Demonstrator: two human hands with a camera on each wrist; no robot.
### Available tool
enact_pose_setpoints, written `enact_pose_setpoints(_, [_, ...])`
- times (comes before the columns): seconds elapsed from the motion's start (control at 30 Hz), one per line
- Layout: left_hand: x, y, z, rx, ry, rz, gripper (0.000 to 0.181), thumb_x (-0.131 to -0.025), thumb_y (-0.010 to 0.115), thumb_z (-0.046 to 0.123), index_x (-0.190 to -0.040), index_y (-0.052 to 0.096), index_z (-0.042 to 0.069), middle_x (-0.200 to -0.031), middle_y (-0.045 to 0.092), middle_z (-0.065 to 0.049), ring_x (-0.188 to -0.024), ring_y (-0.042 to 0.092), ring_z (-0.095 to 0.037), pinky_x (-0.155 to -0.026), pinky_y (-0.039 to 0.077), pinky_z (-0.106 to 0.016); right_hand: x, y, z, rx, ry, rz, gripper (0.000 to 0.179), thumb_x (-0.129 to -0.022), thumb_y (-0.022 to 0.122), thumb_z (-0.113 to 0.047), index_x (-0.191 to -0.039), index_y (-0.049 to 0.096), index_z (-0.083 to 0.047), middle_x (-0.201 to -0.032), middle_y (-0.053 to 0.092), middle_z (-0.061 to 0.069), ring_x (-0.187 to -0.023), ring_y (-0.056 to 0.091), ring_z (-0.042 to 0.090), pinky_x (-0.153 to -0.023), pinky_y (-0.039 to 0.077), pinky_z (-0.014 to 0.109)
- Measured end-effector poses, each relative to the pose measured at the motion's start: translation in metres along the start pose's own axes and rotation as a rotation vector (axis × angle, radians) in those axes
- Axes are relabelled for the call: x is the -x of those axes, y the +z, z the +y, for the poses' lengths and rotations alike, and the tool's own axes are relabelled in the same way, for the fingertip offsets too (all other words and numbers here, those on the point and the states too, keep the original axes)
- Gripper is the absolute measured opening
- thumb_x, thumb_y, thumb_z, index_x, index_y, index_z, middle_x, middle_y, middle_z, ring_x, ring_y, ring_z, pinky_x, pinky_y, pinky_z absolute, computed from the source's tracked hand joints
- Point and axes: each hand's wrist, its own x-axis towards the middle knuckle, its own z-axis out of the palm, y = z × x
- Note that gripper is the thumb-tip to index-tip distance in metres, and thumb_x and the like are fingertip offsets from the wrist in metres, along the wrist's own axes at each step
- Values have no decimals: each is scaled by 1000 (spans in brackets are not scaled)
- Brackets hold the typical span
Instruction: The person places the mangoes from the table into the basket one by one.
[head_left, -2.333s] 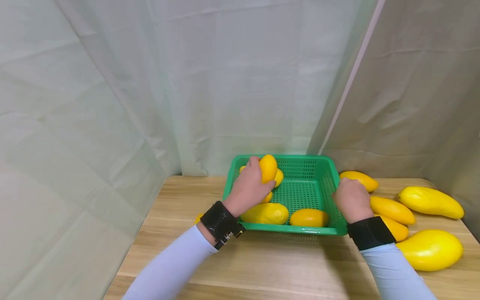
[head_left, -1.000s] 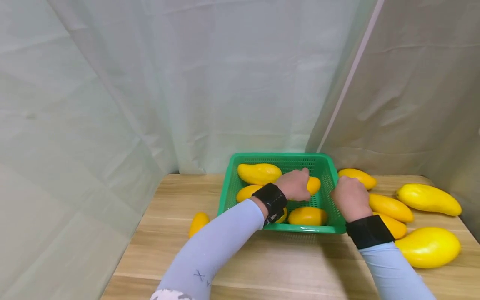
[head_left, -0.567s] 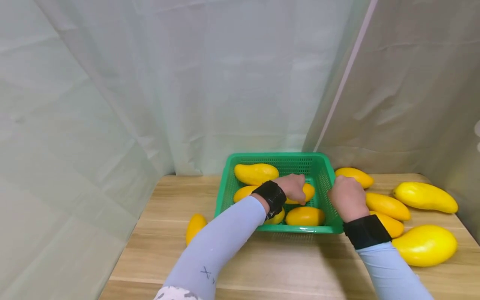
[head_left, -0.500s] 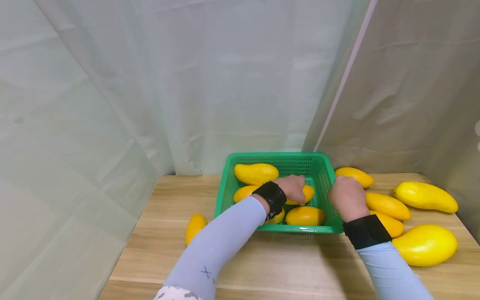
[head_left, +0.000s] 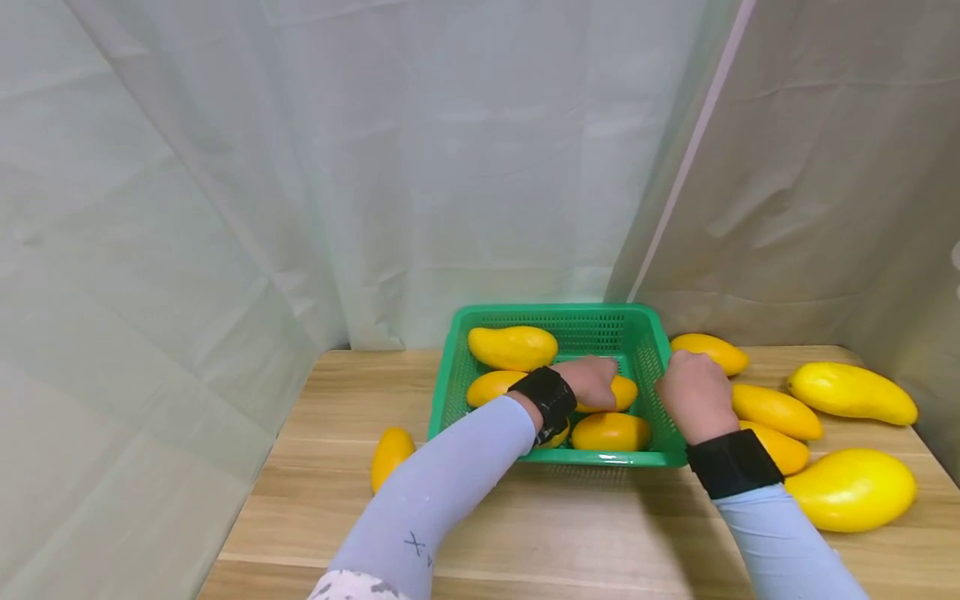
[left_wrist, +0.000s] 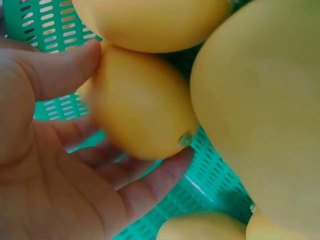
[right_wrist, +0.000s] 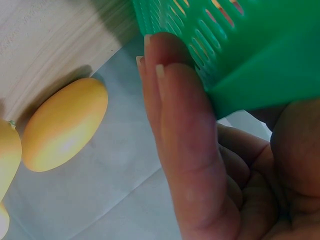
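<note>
My left hand [head_left: 588, 383] is inside the green plastic basket [head_left: 555, 310], around an orange-yellow mango [left_wrist: 145, 102]. In the left wrist view the thumb [left_wrist: 67, 70] lies on one side of that mango and the fingers curve under the other. It sits low in the basket, just behind another mango [head_left: 611, 432] at the front right. My right hand [head_left: 697, 396] grips the basket's right rim; the right wrist view shows its fingers [right_wrist: 187, 130] against the outside of the green wall. More mangoes, one a larger yellow one [head_left: 513, 347], lie in the basket's left half, partly hidden by my left wrist.
Right of the basket, several mangoes lie on the wooden table [head_left: 570, 533], among them a big yellow one [head_left: 855, 492] and a long one [head_left: 852, 390]. A single mango [head_left: 392, 457] lies left of the basket. Pale sheeting [head_left: 480, 167] hangs behind.
My left hand has carried a mango from the basket's back left to its right-centre and lowered it. In the last half second it shifted slightly right. The right hand stays on the rim.
</note>
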Motion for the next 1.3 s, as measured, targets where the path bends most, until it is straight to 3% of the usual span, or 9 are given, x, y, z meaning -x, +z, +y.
enact_pose_setpoints(0.17, [-1, 0, 1, -4, 20, 2, 42, -83, 61, 18, -123, 49, 14, -95, 54, 3, -82, 53, -13, -69, 44, -22, 0, 1, 0, -3, -1, 1, 16, -81, 56, -6, -71, 56, 6, -61, 53, 18, -50, 50, 29, -40, 41, 33])
enact_pose_setpoints(0.5, [-4, 3, 0, 22, 14, -3, 34, -83, 61, 18, -116, 51, 15, -89, 55, 3, -78, 53, -13, -65, 44, -22, -1, 1, -1, 2, 16, -21, 16, -83, 57, -7, -75, 56, 7, -63, 53, 18, -52, 50, 28, -42, 42, 32])
enact_pose_setpoints(0.73, [-2, 3, 1, 2, 16, 10, 43, -85, 60, 19, -126, 50, 16, -98, 55, 4, -84, 52, -13, -71, 45, -23, -1, 1, 0, 2, 4, -12, 16, -83, 58, -7, -74, 56, 7, -61, 53, 17, -51, 49, 28, -42, 41, 31])
enact_pose_setpoints(0.9, [2, 0, 3, -23, 13, 19, 53, -87, 58, 20, -138, 44, 18, -123, 57, 4, -93, 53, -11, -80, 45, -22, -2, 1, 1, 4, 17, -22, 16, -83, 57, -7, -75, 57, 7, -62, 53, 17, -52, 49, 29, -42, 41, 32])
enact_pose_setpoints(1.0, [6, -3, 3, -48, 22, 34, 54, -89, 56, 19, -141, 41, 19, -138, 50, 5, -107, 52, -8, -93, 44, -22, -3, 2, 2, 6, 25, -25, 16, -82, 57, -6, -74, 57, 7, -62, 52, 17, -53, 49, 29, -43, 41, 33])
enact_pose_setpoints(1.17, [16, -11, -4, -66, 49, 92, 53, -92, 52, 18, -143, 38, 15, -143, 45, 3, -117, 49, -8, -101, 41, -23, -5, 4, 4, 7, 31, -24, 15, -82, 57, -6, -74, 57, 7, -63, 53, 18, -54, 50, 29, -43, 41, 33])
enact_pose_setpoints(1.23, [22, -14, -10, -44, 54, 118, 53, -93, 52, 18, -143, 36, 13, -143, 46, 1, -107, 53, -9, -96, 42, -21, -6, 4, 5, 9, 36, -34, 15, -82, 57, -6, -75, 57, 7, -64, 53, 18, -54, 50, 30, -43, 40, 33])
enact_pose_setpoints(1.3, [30, -18, -17, -24, 52, 154, 54, -93, 53, 21, -143, 36, 13, -143, 45, -1, -110, 52, -9, -98, 42, -23, -7, 3, 5, 14, 43, -47, 15, -82, 57, -6, -76, 57, 7, -65, 53, 19, -55, 50, 30, -44, 40, 33])
